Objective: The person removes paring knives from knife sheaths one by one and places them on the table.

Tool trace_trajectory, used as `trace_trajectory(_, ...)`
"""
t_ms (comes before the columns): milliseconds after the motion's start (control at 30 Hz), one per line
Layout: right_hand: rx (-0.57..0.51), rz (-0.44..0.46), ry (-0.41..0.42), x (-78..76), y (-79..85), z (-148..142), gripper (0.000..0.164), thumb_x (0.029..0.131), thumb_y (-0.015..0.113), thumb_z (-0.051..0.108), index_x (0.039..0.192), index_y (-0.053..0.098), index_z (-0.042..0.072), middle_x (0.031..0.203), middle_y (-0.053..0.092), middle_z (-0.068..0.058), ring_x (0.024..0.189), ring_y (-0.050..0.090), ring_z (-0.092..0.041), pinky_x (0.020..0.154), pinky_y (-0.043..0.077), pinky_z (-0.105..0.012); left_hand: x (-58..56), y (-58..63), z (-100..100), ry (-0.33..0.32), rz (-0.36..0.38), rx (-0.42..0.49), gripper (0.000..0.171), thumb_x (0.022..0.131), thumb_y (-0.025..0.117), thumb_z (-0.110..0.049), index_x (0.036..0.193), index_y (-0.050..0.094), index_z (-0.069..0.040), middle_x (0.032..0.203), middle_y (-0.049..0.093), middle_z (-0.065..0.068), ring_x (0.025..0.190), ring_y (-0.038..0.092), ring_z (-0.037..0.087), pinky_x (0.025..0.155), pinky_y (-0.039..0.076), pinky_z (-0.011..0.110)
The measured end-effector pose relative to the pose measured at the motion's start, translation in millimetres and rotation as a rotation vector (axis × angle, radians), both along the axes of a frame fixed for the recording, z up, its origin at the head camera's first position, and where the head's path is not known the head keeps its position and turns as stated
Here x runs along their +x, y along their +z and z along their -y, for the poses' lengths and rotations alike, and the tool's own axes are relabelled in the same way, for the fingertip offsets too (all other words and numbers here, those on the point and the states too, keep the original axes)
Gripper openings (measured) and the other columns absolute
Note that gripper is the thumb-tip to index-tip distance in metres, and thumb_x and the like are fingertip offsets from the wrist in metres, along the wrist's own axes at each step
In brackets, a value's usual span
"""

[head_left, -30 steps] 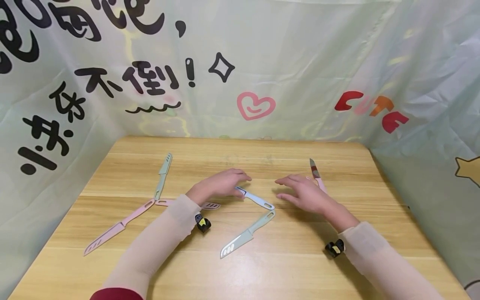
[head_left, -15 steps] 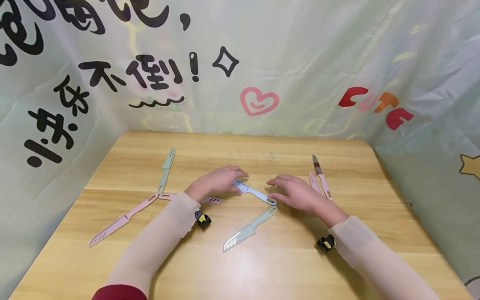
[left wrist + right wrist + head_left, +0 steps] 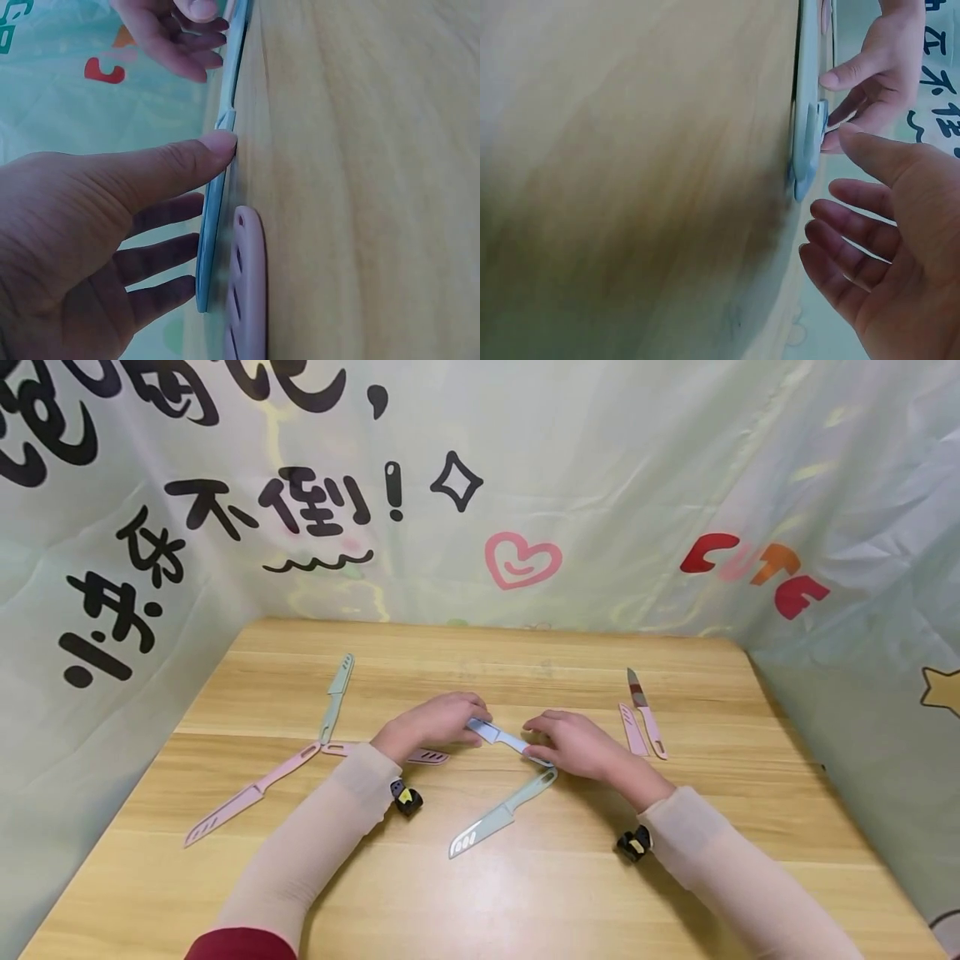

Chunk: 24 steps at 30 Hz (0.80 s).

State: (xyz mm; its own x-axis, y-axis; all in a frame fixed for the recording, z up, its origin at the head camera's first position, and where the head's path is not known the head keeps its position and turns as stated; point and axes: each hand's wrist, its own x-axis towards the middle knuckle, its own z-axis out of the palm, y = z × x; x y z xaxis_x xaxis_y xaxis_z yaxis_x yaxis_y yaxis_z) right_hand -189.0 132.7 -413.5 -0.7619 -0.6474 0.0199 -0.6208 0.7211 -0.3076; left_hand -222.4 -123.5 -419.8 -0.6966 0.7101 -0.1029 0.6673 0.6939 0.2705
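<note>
A blue knife in its sheath lies mid-table. My left hand pinches its sheathed end, the thumb on the near edge and fingertips along the far edge, as the left wrist view shows on the blue sheath. Over the handle end is my right hand, its fingers spread and relaxed. In the right wrist view the right thumb comes close to the handle; contact is unclear. A green sheathed knife lies nearer to me, its handle end beside the blue one's.
At left, a green knife, a long pink knife and another pink knife, partly hidden by my left arm, meet at their handle ends. At right lie an unsheathed pink-handled knife and a pink sheath. Printed curtains surround the table.
My right hand has moved left, from beside the pink-handled knife to the blue knife's handle, uncovering the pink sheath. My left fingers have drawn in around the blue sheath. The view has shifted slightly.
</note>
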Motion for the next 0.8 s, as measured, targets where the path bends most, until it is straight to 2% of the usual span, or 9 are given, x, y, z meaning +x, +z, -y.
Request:
trace_trajectory(333,0.019,-0.014,-0.008,-3.1,-6.2,11.4,0.033,0.090,0.072,0.033,0.113,0.070,0.008,0.091,0.061,0.001,0.071,0.051,-0.011,0.061,0.048,-0.025,-1.6,-2.1,-0.9,-0.017,-0.046,-0.008,0.033,0.093,0.069,-0.028,0.122,0.069,-0.012,0.121,0.063,0.004,0.113,0.057,0.020,0.104,0.045,0.032)
trace_trajectory(600,0.028,-0.007,-0.033,-3.9,-6.8,19.5,0.022,0.091,0.072,0.025,0.106,0.070,0.009,0.091,0.062,0.002,0.072,0.054,-0.011,0.067,0.052,-0.028,-1.5,-5.6,-2.2,-0.018,-0.076,0.015,0.026,0.093,0.070,-0.026,0.116,0.071,-0.012,0.113,0.064,0.000,0.106,0.058,0.016,0.099,0.047,0.030)
trace_trajectory(800,0.029,0.014,-0.052,-4.0,-8.1,22.6,0.017,0.090,0.072,0.021,0.102,0.069,0.009,0.084,0.059,0.004,0.068,0.051,-0.012,0.062,0.048,-0.027,1.3,-7.1,-3.0,-0.011,-0.081,0.017,0.024,0.092,0.071,-0.027,0.112,0.072,-0.013,0.105,0.063,-0.001,0.096,0.058,0.014,0.092,0.050,0.029)
